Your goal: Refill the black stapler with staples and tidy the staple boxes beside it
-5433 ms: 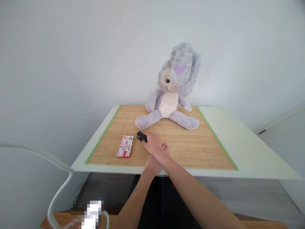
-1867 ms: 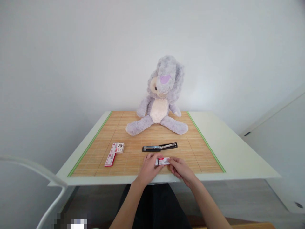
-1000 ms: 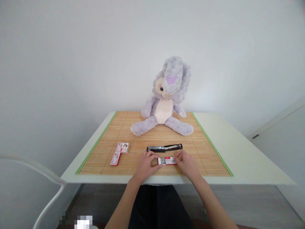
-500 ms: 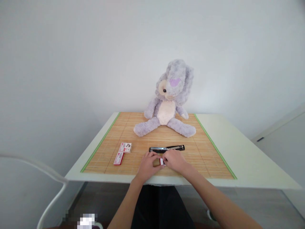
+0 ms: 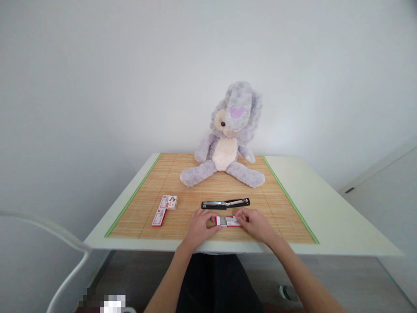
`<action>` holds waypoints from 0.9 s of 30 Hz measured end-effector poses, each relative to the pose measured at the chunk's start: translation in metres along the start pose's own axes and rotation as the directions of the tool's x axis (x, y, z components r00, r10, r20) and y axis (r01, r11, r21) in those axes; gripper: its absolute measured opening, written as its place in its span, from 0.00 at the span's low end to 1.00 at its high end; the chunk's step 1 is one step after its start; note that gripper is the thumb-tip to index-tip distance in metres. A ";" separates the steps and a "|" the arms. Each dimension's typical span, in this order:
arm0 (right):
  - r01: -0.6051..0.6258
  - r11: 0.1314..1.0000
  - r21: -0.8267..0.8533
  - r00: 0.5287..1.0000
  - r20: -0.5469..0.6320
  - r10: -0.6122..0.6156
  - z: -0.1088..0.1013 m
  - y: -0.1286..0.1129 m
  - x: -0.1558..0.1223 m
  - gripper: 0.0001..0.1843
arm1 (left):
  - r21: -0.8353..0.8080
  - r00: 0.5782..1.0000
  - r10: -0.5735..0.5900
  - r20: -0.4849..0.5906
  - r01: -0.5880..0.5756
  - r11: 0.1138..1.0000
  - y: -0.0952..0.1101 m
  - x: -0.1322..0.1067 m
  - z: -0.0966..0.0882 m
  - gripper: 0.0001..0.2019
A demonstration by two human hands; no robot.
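A small red-and-white staple box (image 5: 233, 223) lies on the bamboo mat, its left part open with grey staples showing. My left hand (image 5: 201, 227) holds the box's left end between thumb and fingers. At the right end, my right hand (image 5: 252, 221) is closed in a pinch on a thin grey strip of staples (image 5: 230, 218) over the box; its far end is hidden by the fingers. Just beyond both hands, a black stapler (image 5: 225, 203) lies opened out flat, its metal channel facing up.
Several red-and-white boxes (image 5: 159, 217) lie at the left of the bamboo mat (image 5: 140, 202). A grey plush toy (image 5: 224, 154) sits at the back against the wall. The white table (image 5: 332, 217) extends to the right, and a white cable (image 5: 73, 269) hangs at the left.
My right hand has drawn back to the right, uncovering the open staple box and the grey strip. My left hand stays at the box's left end. The view has shifted slightly.
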State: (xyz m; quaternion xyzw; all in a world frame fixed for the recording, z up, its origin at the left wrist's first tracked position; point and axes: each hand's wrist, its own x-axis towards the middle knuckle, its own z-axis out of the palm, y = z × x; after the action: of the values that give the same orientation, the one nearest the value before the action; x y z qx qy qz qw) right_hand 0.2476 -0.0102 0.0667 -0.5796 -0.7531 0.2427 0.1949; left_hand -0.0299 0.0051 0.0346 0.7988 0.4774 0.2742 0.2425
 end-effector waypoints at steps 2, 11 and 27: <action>-0.013 1.000 0.023 1.000 0.002 0.013 0.000 0.008 -0.005 0.16 | -0.008 1.000 0.003 0.002 -0.003 1.000 0.001 0.000 -0.001 0.17; 0.033 0.996 0.089 0.996 0.081 -0.040 0.009 0.008 -0.006 0.14 | -0.018 1.000 0.002 0.020 -0.002 1.000 0.003 0.000 0.000 0.19; 0.044 0.998 0.052 0.999 0.000 -0.044 0.028 -0.037 0.009 0.16 | -0.036 0.985 -0.092 -0.143 0.088 0.995 -0.007 0.001 0.002 0.15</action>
State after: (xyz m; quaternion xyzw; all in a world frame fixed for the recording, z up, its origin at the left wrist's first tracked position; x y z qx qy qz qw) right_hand 0.1998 -0.0129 0.0660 -0.5575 -0.7592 0.2582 0.2147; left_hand -0.0322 0.0087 0.0286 0.7507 0.5253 0.3270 0.2313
